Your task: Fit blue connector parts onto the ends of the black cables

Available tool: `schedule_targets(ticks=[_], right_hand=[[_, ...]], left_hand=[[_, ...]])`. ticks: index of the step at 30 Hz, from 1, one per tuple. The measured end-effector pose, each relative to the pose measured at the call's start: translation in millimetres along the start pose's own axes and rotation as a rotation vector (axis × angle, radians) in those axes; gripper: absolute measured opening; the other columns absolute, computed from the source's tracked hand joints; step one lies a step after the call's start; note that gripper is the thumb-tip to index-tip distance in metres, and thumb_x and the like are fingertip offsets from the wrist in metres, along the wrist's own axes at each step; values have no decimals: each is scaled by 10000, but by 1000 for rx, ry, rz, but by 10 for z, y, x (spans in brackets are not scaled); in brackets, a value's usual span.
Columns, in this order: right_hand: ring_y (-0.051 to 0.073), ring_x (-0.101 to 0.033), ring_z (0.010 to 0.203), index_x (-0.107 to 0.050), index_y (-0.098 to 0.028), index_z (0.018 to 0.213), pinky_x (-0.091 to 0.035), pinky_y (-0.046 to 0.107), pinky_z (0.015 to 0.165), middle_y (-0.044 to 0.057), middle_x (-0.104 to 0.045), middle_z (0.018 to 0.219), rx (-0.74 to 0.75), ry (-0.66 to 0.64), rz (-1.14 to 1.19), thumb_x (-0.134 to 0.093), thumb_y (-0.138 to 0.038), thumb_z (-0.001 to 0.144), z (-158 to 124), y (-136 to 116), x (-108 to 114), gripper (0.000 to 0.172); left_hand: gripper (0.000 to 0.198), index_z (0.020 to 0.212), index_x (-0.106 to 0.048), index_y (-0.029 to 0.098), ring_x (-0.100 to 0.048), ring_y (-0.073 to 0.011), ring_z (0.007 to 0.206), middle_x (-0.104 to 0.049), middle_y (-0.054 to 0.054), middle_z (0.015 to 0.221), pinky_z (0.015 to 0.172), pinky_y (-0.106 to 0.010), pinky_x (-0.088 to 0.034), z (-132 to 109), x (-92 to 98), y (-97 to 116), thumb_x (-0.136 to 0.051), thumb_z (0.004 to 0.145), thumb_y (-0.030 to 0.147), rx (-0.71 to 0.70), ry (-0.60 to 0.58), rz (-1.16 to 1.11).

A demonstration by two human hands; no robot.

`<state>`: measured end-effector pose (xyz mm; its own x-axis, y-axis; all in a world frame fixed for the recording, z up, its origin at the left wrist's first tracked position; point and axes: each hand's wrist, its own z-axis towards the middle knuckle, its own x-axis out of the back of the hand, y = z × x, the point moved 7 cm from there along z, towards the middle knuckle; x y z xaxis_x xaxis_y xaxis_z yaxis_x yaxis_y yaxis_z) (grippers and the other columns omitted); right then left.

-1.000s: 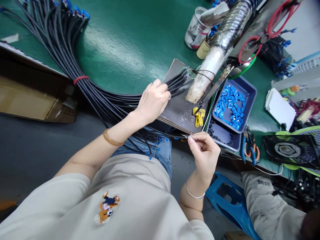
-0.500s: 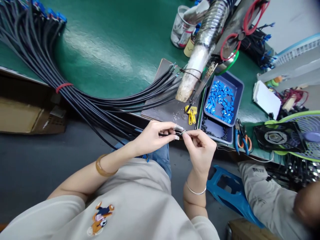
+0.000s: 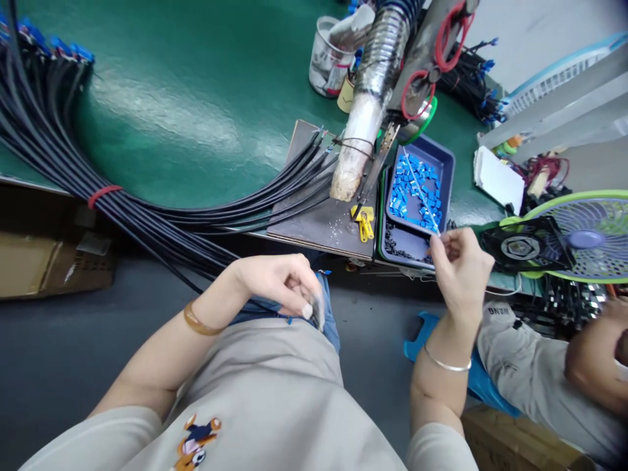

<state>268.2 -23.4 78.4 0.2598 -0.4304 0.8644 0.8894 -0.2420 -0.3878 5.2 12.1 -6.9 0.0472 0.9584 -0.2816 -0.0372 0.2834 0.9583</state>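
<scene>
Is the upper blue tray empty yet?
Not empty: small blue parts cover most of the tray floor, and bare floor shows only along its far edge.

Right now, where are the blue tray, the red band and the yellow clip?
blue tray (image 3: pixel 445 171): head view, bare right wall.
red band (image 3: pixel 102 193): head view, middle of the band.
yellow clip (image 3: pixel 363 222): head view, its body.

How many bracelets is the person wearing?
2: an amber-brown bangle on the left wrist, and a thin silver bangle on the right wrist. No others show.
</scene>
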Motion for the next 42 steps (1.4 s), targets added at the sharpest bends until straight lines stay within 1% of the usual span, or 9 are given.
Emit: schedule_targets(ticks=[4, 6, 8, 15, 25, 32, 36, 39, 42], right_hand=[[184, -589, 638, -604, -198, 893, -418, 325, 695, 46, -655, 729, 14, 72, -280, -556, -324, 903, 371, 48, -274, 135], [186, -590, 666, -619, -199, 867, -401, 319, 702, 41, -648, 722, 34, 19, -283, -575, -322, 894, 518, 39, -423, 133], [183, -593, 689, -629, -197, 810, -395, 311, 710, 33, -647, 714, 59, -45, -242, -626, -299, 855, 624, 25, -540, 111], [173, -617, 706, -639, -186, 728, -427, 306, 745, 30, -671, 722, 85, -125, -102, -659, -190, 750, 796, 21, -663, 30], [200, -566, 677, -638, -199, 733, -334, 326, 637, 65, -670, 734, 194, -173, -403, -626, -194, 790, 795, -101, -642, 58], [186, -534, 670, -636, -203, 749, -265, 327, 615, 62, -674, 771, 269, -219, -491, -601, -162, 792, 786, -165, -677, 69], [172, -544, 671, -597, -209, 702, -312, 324, 640, 49, -665, 755, 231, -227, -385, -611, -143, 765, 828, -115, -670, 93], [150, -565, 661, -563, -216, 655, -389, 331, 696, 40, -645, 695, 145, -242, -236, -654, -144, 742, 857, -17, -623, 145], [129, -590, 621, -579, -213, 663, -450, 324, 691, 51, -663, 707, 87, -98, -74, -667, -134, 722, 804, 17, -425, 132]], left_hand=[[246, 893, -733, 173, -256, -25, 305, -558, -2, 469, 335, -178, -127, -107, 264, -157, -768, 775, 387, -129, 395, -448], [298, 989, -694, 182, -234, -9, 324, -580, 16, 521, 337, -157, -110, -133, 307, -190, -789, 759, 345, -172, 555, -545], [317, 1010, -661, 163, -253, -4, 343, -578, 25, 545, 339, -143, -115, -107, 303, -177, -789, 763, 315, -167, 632, -560], [259, 904, -631, 117, -252, -7, 401, -517, 36, 530, 377, -166, -87, 36, 351, -16, -759, 781, 307, -129, 761, -431], [198, 742, -641, 106, -259, -22, 486, -394, 76, 522, 482, -199, -151, 167, 388, 100, -762, 709, 260, -196, 994, -172], [148, 718, -593, 121, -227, -31, 486, -338, 85, 511, 495, -212, -149, 176, 402, 90, -682, 739, 237, -197, 1068, -70], [131, 815, -607, 135, -222, -38, 478, -310, 98, 504, 501, -214, -153, 163, 402, 78, -664, 772, 244, -202, 1095, -37], [142, 741, -589, 135, -230, -36, 478, -329, 89, 504, 497, -215, -155, 173, 403, 90, -667, 756, 252, -192, 1093, -39], [177, 665, -563, 135, -219, -32, 475, -326, 84, 493, 496, -216, -140, 183, 415, 110, -668, 734, 260, -167, 1089, -52]])
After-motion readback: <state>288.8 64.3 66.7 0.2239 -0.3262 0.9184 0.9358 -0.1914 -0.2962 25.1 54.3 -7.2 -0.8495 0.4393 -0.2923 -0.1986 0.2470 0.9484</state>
